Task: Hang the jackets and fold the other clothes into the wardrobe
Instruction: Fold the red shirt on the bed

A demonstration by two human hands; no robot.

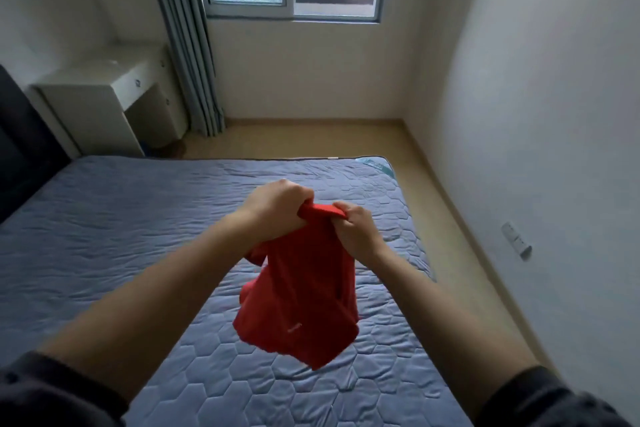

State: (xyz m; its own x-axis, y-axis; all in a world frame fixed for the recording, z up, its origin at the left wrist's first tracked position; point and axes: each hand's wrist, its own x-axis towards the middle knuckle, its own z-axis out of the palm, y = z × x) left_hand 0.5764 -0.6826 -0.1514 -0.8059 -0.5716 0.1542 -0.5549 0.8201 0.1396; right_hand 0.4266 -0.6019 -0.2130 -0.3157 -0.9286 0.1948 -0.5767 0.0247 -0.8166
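Fingers of right hand and left hand: curled, gripping red garment (frame centre) above bed.

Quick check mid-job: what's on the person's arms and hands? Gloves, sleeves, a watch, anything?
No gloves: the left hand and right hand are bare, with no ring or watch showing. Both forearms are bare too. The left sleeve and right sleeve are dark fabric, bunched up near the elbows at the bottom corners. No markings visible.
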